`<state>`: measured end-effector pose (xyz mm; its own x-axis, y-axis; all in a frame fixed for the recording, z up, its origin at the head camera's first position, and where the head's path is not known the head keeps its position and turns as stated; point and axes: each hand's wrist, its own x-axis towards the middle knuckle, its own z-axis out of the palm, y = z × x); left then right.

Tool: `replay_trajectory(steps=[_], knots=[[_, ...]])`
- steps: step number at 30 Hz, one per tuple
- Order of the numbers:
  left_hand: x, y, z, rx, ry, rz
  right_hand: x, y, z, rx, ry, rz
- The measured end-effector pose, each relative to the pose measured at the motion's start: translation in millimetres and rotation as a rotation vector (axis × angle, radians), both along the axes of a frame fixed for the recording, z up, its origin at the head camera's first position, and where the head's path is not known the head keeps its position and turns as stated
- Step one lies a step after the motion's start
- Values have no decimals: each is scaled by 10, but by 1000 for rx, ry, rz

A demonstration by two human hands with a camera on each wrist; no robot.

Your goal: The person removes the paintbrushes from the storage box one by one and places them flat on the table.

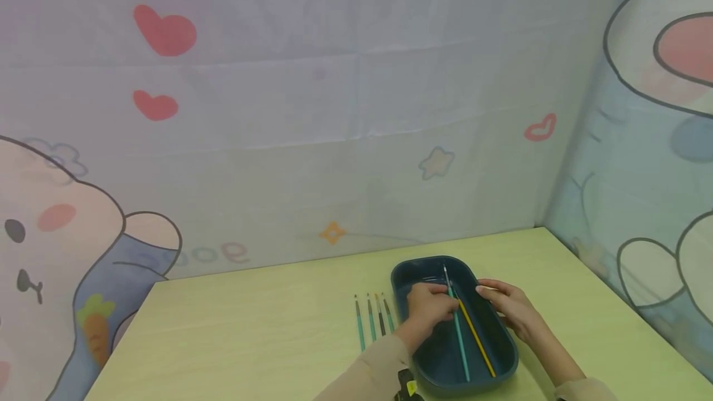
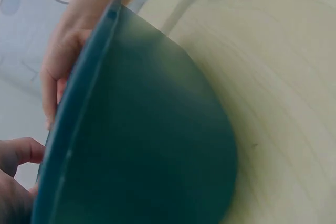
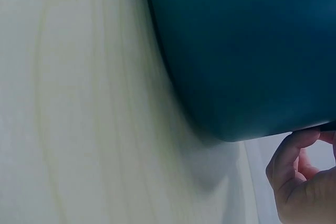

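Note:
A dark teal rectangular basin [image 1: 440, 361] with rounded corners stands on the table, holding two thin paintbrushes. One paintbrush has a teal handle [image 1: 462, 346]; the other, a yellow paintbrush [image 1: 478, 339], slants beside it. My left hand [image 1: 431, 310] reaches over the basin and pinches the teal paintbrush around its upper part; the fingertips are partly hidden. On the far right side, my right hand [image 1: 512, 308] grips the basin's rim. In the right wrist view, the fingers [image 3: 299, 142] of that hand meet the rim.
Left of the basin, several paintbrushes lie side by side, among them a teal one [image 1: 359, 325] and a dark-handled one [image 1: 381, 315]. The pale wood-grain table [image 1: 250, 327] ends at a printed cloth backdrop [image 1: 278, 110] behind and at the right.

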<state>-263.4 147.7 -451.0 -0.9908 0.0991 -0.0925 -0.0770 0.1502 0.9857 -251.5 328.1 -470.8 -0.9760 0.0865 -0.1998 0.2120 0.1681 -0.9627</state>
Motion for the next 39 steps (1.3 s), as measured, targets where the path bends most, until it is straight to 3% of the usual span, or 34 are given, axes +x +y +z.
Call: replay_trajectory(steps=[9, 25, 39], knots=[[19, -128, 105, 137, -7, -63, -3, 2, -3, -25, 9, 4], [40, -404, 223, 223, -13, -151, 32, -23, 25, 17, 15, -7], [104, -590, 281, 258, -30, -143, 45, -38, 26, 21, 15, -2]])
